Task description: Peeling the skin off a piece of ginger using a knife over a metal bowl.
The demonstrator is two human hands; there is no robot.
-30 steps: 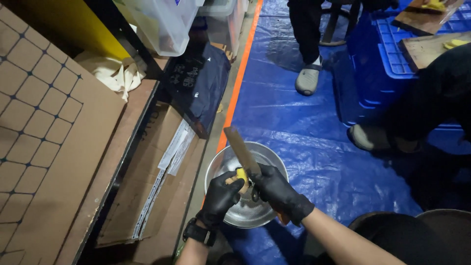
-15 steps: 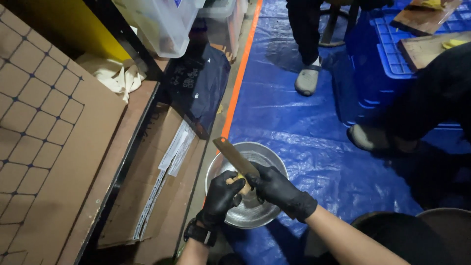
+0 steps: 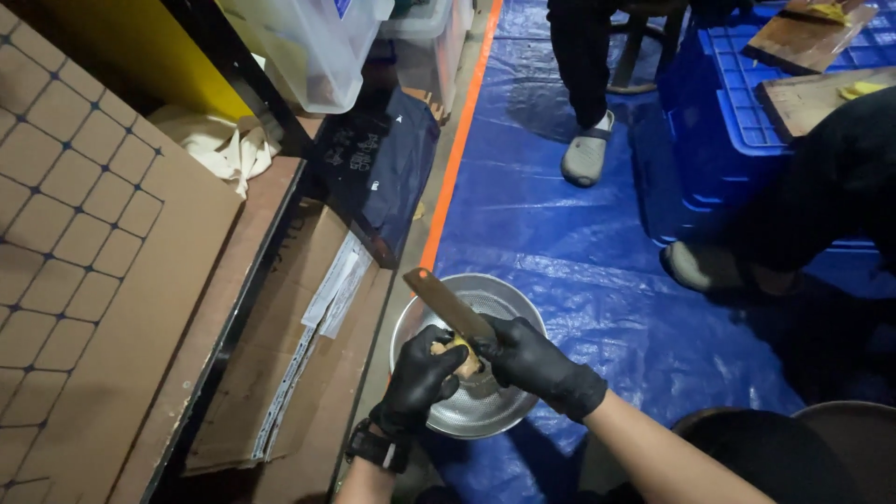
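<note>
Flattened brown cardboard box (image 3: 280, 364) lay at 7 o'clock, btwn the dark shelf frame and the orange strip, long side running toward 12. White paper label strip w/ dark print (image 3: 322, 313) sat on its right flap, slim and rectangular, partly peeled. Big tan cardboard sheet w/ a dark grid of squares (image 3: 84, 243) filled 9 o'clock, leaning over the shelf. Dark navy bag w/ pale printed marks (image 3: 378, 168) stood at 11 o'clock, just above the box. Clear plastic tub (image 3: 308, 42) at 12 o'clock carried a small blue sticker (image 3: 343, 7) near its top edge. No screens or signs seen.
</note>
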